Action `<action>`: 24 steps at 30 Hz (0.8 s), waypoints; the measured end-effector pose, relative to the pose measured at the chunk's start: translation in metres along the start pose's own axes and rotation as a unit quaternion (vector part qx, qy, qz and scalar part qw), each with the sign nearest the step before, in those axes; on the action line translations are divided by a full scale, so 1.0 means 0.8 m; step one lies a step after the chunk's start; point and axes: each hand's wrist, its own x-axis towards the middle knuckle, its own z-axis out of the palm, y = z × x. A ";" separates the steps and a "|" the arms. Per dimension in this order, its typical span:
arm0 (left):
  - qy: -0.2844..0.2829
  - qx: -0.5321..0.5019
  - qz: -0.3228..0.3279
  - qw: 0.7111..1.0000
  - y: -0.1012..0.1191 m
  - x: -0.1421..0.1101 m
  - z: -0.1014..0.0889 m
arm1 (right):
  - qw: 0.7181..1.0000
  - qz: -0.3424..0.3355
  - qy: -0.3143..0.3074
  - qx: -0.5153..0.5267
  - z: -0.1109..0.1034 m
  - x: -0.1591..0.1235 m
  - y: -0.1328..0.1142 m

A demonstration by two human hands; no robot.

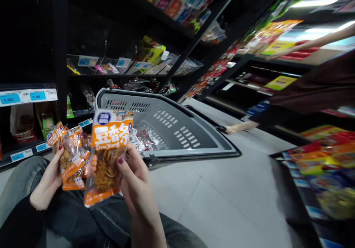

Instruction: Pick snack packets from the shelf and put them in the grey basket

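Note:
My right hand pinches one orange snack packet with a white-lettered label, held upright in front of me. My left hand grips a bunch of several similar orange snack packets, fanned out just left of the single one. Both hands hover above my knees in blue jeans. Right behind the packets sits a grey plastic shopping basket on the floor, with several wrapped items lying in its near corner.
Black shelves with packets and blue price tags run along the left and back. Another person in a dark top reaches towards a shelf at the right. A low display of colourful packets stands at right. Pale tiled floor lies between.

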 end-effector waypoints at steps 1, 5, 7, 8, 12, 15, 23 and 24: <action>0.006 0.005 0.000 1.000 0.000 0.000 0.000 | 1.000 0.011 -0.004 0.027 0.002 0.000 -0.002; 0.036 0.020 0.008 0.999 0.001 0.002 -0.003 | 0.969 0.081 -0.085 0.216 0.010 -0.001 -0.008; 0.035 0.022 0.016 0.999 0.001 0.003 -0.004 | 0.936 0.111 -0.139 0.303 0.013 -0.002 -0.005; 0.034 0.024 0.020 0.999 0.001 0.004 -0.005 | 0.921 0.123 -0.158 0.334 0.014 -0.003 -0.003; 0.030 0.033 0.032 0.998 0.002 0.004 -0.006 | 0.893 0.156 -0.155 0.392 0.012 -0.005 0.007; 0.027 0.037 0.036 0.998 0.003 0.004 -0.006 | 0.894 0.155 -0.131 0.400 0.010 -0.006 0.009; 0.033 0.029 0.031 0.999 0.001 0.007 -0.007 | 0.867 0.123 -0.179 0.448 0.011 0.000 0.011; 0.034 0.029 0.031 0.998 0.001 0.007 -0.008 | 0.873 0.118 -0.178 0.438 0.011 0.002 0.012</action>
